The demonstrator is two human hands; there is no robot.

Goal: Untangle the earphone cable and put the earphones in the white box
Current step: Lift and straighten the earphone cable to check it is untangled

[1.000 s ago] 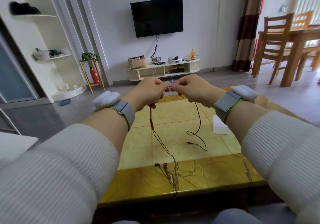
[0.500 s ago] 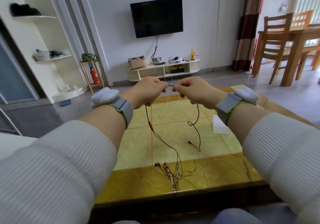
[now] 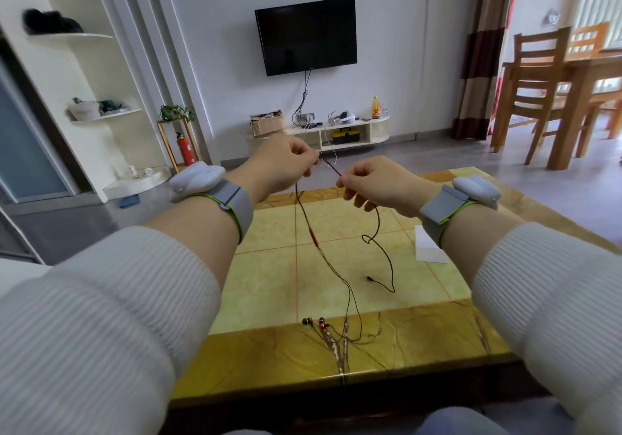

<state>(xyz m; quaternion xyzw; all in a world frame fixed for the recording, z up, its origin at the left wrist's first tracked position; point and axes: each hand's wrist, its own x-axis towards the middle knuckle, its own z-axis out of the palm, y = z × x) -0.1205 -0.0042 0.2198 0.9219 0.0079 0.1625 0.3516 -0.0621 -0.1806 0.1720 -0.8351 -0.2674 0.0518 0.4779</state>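
Both your left hand [image 3: 281,165] and right hand [image 3: 373,182] pinch the earphone cable [image 3: 350,291] in their fingers at mid-frame, earbuds [image 3: 314,321] lying on the desk [image 3: 269,276]. Ease the short span apart gently, letting the plug end hang free; the white box [image 3: 428,249] waits at right.

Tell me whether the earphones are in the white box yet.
Not yet. The earbuds lie on the table near its front edge, while the white box sits apart by the right wrist.

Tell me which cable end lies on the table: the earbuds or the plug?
The earbuds lie on the table near its front edge; whether the plug rests or hangs can't be told.
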